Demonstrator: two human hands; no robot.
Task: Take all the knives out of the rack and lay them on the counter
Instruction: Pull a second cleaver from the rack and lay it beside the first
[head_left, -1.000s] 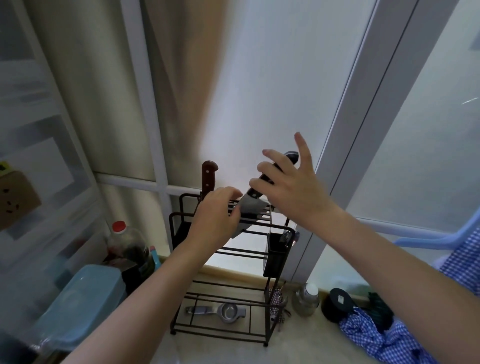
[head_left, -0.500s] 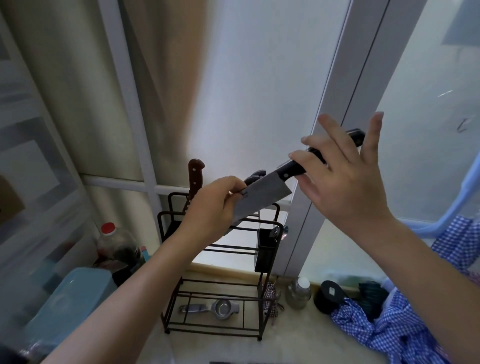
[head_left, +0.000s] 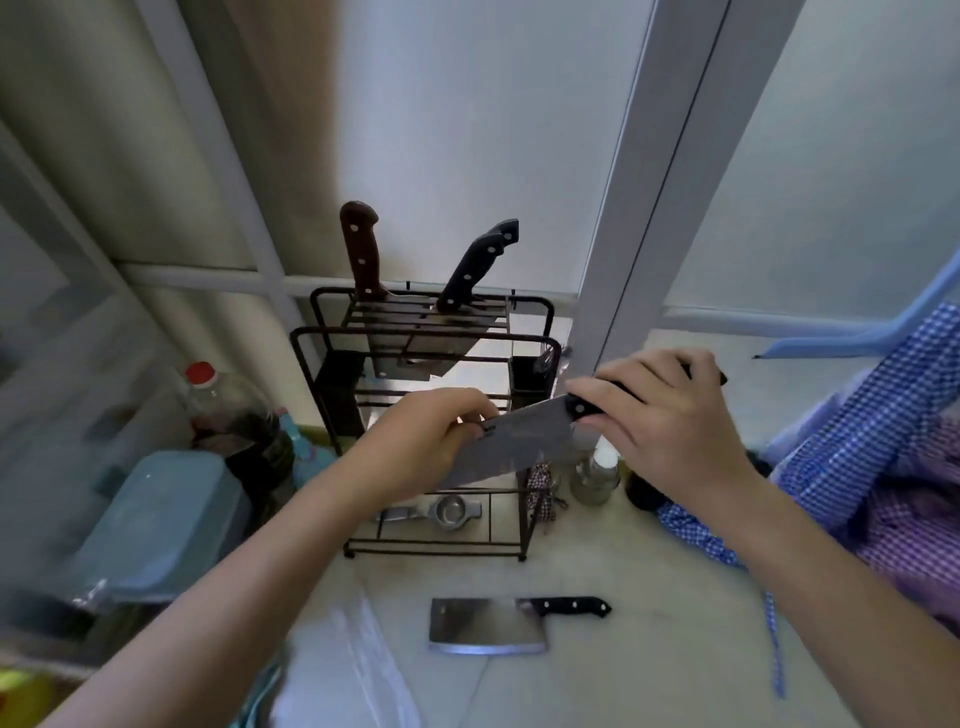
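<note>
The cleaver (head_left: 511, 447), now clear of the rack (head_left: 322, 364), hangs between both hands (fingers (head_left: 587, 387) gripping handle, left hand (head_left: 431, 441) pinching blade) above the tabletop (head_left: 649, 571); three knives remain at 12 o'clock.

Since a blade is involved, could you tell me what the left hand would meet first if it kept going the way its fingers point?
Probably the cleaver itself: the left hand already pinches its blade end. Beyond that lies the right hand on the handle; depth is unclear.

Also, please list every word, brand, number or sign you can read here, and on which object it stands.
None can be read.
Held cleaver: dark marks on the blade, too blurred to read.
Red-capped bottle: no label legible.
Cleaver on the counter: no marking visible.
</note>
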